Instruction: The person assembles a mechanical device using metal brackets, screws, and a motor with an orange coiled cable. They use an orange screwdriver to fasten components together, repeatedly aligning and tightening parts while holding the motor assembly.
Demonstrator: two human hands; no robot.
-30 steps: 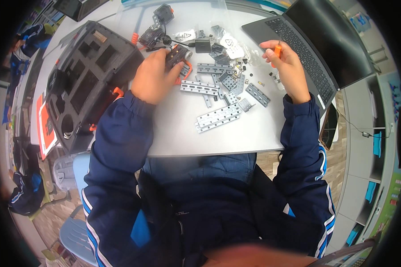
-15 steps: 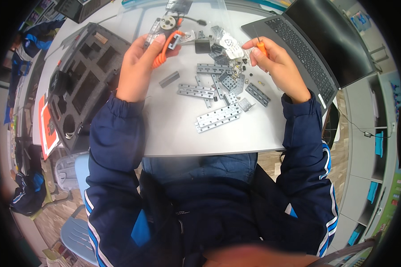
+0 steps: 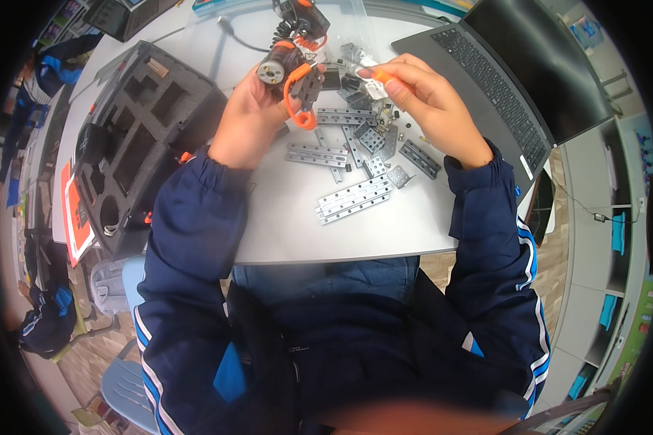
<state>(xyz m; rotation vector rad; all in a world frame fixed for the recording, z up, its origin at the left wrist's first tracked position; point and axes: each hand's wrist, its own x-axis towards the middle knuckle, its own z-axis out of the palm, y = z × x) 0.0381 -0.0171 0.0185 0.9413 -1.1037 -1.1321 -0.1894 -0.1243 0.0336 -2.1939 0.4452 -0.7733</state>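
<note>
Over the far part of the table my left hand (image 3: 241, 129) is closed round a robot assembly (image 3: 310, 88) of grey perforated plates, a round motor (image 3: 273, 70) and an orange coiled cable (image 3: 305, 118). A dark block with black coiled wire hangs at its far end. To its right, my right hand (image 3: 442, 116) pinches an orange-handled screwdriver (image 3: 389, 77), its shaft pointing left toward the assembly. The tip appears apart from the plates, though it is hard to make out. Below both hands lie loose perforated metal beams (image 3: 355, 197) and brackets (image 3: 400, 176).
A black foam-lined case (image 3: 141, 138) stands open on the left, beside an orange and white booklet (image 3: 77, 210). An open laptop (image 3: 479, 87) sits on the right. Small screws and plastic bags (image 3: 374, 85) lie beyond the beams. A blue chair (image 3: 134, 384) is at lower left.
The left hand has turned the assembly and brought it right, so its motor and cable face differently. The right hand has moved left and tipped the screwdriver from upright toward the assembly.
</note>
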